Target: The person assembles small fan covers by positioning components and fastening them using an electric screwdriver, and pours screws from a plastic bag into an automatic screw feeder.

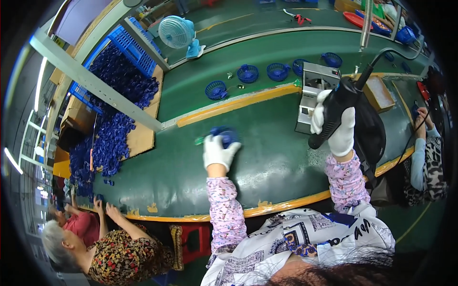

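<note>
My left hand (pixel 218 153), in a white glove, has its fingers on a blue round cage-like part (pixel 230 137) on the green bench. The part is smeared by motion, and a small green bit (pixel 199 141) shows at its left side. My right hand (pixel 341 131), also gloved, is wrapped round a black electric screwdriver (pixel 350 95). That tool hangs from a metal coil spring (pixel 366 24) and has a black cable. Just left of it stands a metal box-shaped machine (pixel 318 86), which the right hand partly covers.
Several blue cage-like parts (pixel 247 73) sit on the green belt (pixel 191 78) beyond the bench. A heap of small blue pieces (pixel 112 143) lies at left, below a slanting white post (pixel 102 83). A small cardboard box (pixel 379 93) is at right. Co-workers (pixel 124 248) sit on both sides.
</note>
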`<action>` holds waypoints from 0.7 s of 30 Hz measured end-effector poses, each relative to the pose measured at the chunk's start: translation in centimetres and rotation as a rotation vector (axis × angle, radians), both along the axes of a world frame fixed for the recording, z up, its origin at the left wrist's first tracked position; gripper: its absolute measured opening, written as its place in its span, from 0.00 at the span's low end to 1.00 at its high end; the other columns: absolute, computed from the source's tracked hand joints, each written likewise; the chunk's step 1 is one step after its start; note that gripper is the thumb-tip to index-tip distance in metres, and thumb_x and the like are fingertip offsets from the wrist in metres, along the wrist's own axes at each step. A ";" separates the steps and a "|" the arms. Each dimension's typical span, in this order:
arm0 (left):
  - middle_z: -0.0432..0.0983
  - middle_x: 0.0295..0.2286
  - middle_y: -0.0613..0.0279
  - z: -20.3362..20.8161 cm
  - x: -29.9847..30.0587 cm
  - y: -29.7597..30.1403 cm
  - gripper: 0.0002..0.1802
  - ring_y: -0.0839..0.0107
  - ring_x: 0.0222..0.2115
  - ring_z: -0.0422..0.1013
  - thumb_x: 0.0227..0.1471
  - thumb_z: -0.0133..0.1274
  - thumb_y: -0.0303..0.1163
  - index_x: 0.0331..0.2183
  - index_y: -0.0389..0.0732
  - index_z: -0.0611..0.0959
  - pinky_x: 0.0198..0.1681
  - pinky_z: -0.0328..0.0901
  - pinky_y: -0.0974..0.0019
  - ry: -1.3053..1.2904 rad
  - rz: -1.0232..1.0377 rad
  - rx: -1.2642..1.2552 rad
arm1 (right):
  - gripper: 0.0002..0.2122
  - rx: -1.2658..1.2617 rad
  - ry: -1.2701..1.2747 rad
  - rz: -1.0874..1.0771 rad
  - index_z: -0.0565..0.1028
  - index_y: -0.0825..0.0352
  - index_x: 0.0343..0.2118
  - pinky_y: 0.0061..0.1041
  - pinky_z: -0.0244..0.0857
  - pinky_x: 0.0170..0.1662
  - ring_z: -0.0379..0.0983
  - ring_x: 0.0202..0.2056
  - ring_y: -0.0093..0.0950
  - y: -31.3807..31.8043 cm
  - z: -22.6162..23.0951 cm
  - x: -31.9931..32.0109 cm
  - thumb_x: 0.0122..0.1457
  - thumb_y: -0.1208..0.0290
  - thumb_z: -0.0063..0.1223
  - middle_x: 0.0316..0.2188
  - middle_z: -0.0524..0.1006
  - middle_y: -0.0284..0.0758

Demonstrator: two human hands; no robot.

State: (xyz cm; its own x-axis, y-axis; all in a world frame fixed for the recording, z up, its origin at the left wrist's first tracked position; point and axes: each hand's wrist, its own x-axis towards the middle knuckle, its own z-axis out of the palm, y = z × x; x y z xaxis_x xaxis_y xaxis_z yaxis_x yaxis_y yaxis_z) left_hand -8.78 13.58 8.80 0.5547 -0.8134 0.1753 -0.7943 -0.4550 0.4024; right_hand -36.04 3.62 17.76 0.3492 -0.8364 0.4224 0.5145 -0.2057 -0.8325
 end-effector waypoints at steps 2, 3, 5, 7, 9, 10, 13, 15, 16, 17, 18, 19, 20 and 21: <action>0.69 0.41 0.49 -1.9 -2.2 -1.1 0.29 0.53 0.42 0.67 0.31 0.64 0.53 0.32 0.41 0.81 0.45 0.64 0.58 -0.076 -0.342 -0.101 | 0.38 0.017 -0.109 0.119 0.65 0.69 0.39 0.19 0.59 0.23 0.63 0.17 0.19 0.2 -0.6 0.3 0.46 0.31 0.45 0.16 0.67 0.29; 0.71 0.34 0.52 -1.3 -4.2 -1.5 0.25 0.56 0.37 0.68 0.29 0.65 0.50 0.27 0.41 0.81 0.41 0.65 0.59 0.003 -0.465 -0.061 | 0.38 -0.003 -0.100 0.131 0.65 0.69 0.39 0.19 0.59 0.23 0.64 0.17 0.20 0.3 -0.8 0.3 0.44 0.30 0.45 0.16 0.67 0.29; 0.71 0.27 0.55 -0.9 -7.2 -1.9 0.22 0.58 0.32 0.69 0.28 0.67 0.48 0.24 0.42 0.82 0.36 0.66 0.60 0.073 -0.656 -0.072 | 0.42 0.076 -0.019 0.076 0.64 0.67 0.39 0.20 0.57 0.20 0.61 0.14 0.20 0.6 -1.4 0.7 0.40 0.25 0.41 0.14 0.64 0.29; 0.70 0.25 0.58 -0.4 -8.9 -1.6 0.21 0.60 0.29 0.69 0.26 0.68 0.45 0.22 0.42 0.81 0.32 0.66 0.62 0.080 -0.690 -0.053 | 0.41 0.060 -0.054 0.117 0.64 0.66 0.39 0.20 0.57 0.20 0.62 0.15 0.21 0.4 -2.7 1.2 0.40 0.26 0.42 0.14 0.65 0.29; 0.70 0.25 0.58 -0.4 -9.1 -1.7 0.21 0.60 0.29 0.69 0.26 0.67 0.47 0.22 0.42 0.81 0.32 0.66 0.61 0.081 -0.702 -0.046 | 0.39 0.003 -0.020 0.077 0.64 0.67 0.39 0.20 0.58 0.21 0.63 0.15 0.21 0.2 -3.4 1.5 0.40 0.29 0.47 0.15 0.67 0.30; 0.71 0.25 0.58 -0.3 -9.1 -1.6 0.22 0.59 0.30 0.70 0.27 0.66 0.49 0.23 0.43 0.82 0.33 0.66 0.59 0.078 -0.703 -0.041 | 0.39 0.027 -0.084 0.105 0.67 0.72 0.38 0.16 0.59 0.21 0.65 0.18 0.19 0.1 -3.8 1.7 0.40 0.32 0.54 0.17 0.68 0.31; 0.69 0.24 0.58 -0.7 -8.9 -1.8 0.23 0.59 0.29 0.69 0.26 0.66 0.50 0.23 0.43 0.81 0.32 0.65 0.59 0.098 -0.710 -0.058 | 0.40 0.066 -0.085 0.117 0.67 0.72 0.38 0.16 0.59 0.22 0.65 0.18 0.19 0.1 -4.8 2.2 0.39 0.32 0.54 0.18 0.69 0.31; 0.69 0.23 0.58 -0.6 -8.9 -1.8 0.24 0.59 0.28 0.69 0.25 0.66 0.50 0.23 0.43 0.80 0.31 0.65 0.59 0.115 -0.709 -0.071 | 0.40 0.058 -0.091 0.118 0.67 0.72 0.38 0.16 0.59 0.22 0.65 0.18 0.19 -0.2 -5.4 2.6 0.38 0.32 0.54 0.18 0.69 0.31; 0.68 0.23 0.58 -0.6 -8.8 -1.8 0.24 0.59 0.28 0.68 0.25 0.66 0.50 0.23 0.43 0.80 0.31 0.65 0.59 0.097 -0.721 -0.093 | 0.40 0.049 -0.097 0.118 0.67 0.72 0.38 0.16 0.59 0.22 0.65 0.18 0.19 -0.3 -5.5 2.7 0.38 0.32 0.55 0.18 0.69 0.31; 0.68 0.23 0.58 -0.6 -8.8 -1.9 0.24 0.59 0.28 0.68 0.25 0.67 0.50 0.23 0.43 0.80 0.31 0.64 0.59 0.079 -0.733 -0.115 | 0.40 0.054 -0.100 0.121 0.67 0.71 0.38 0.16 0.59 0.22 0.65 0.19 0.19 -0.3 -5.5 2.9 0.38 0.32 0.55 0.18 0.69 0.31; 0.68 0.23 0.58 -0.5 -8.8 -1.8 0.24 0.59 0.28 0.68 0.25 0.67 0.50 0.23 0.43 0.80 0.31 0.64 0.59 0.079 -0.730 -0.114 | 0.40 0.055 -0.101 0.124 0.67 0.71 0.38 0.16 0.59 0.22 0.65 0.19 0.19 -0.3 -5.5 3.1 0.37 0.32 0.55 0.18 0.69 0.31; 0.68 0.23 0.58 -0.5 -8.7 -1.7 0.23 0.60 0.27 0.68 0.24 0.68 0.47 0.23 0.42 0.80 0.31 0.64 0.60 0.076 -0.733 -0.112 | 0.40 0.055 -0.101 0.127 0.67 0.71 0.38 0.16 0.59 0.22 0.65 0.19 0.19 -0.4 -5.5 3.4 0.37 0.32 0.56 0.18 0.69 0.31; 0.69 0.23 0.59 -0.4 -8.7 -1.6 0.22 0.61 0.26 0.68 0.24 0.69 0.44 0.24 0.41 0.81 0.30 0.64 0.62 0.072 -0.735 -0.110 | 0.40 0.052 -0.096 0.142 0.67 0.71 0.38 0.16 0.59 0.22 0.65 0.19 0.19 -0.4 -5.5 3.6 0.38 0.32 0.56 0.18 0.69 0.31; 0.69 0.23 0.59 -0.4 -8.7 -1.7 0.22 0.61 0.26 0.68 0.24 0.69 0.44 0.24 0.41 0.81 0.30 0.64 0.62 0.075 -0.736 -0.107 | 0.40 0.055 -0.090 0.148 0.67 0.71 0.38 0.16 0.59 0.22 0.65 0.19 0.19 -0.6 -5.7 3.7 0.38 0.33 0.56 0.18 0.69 0.31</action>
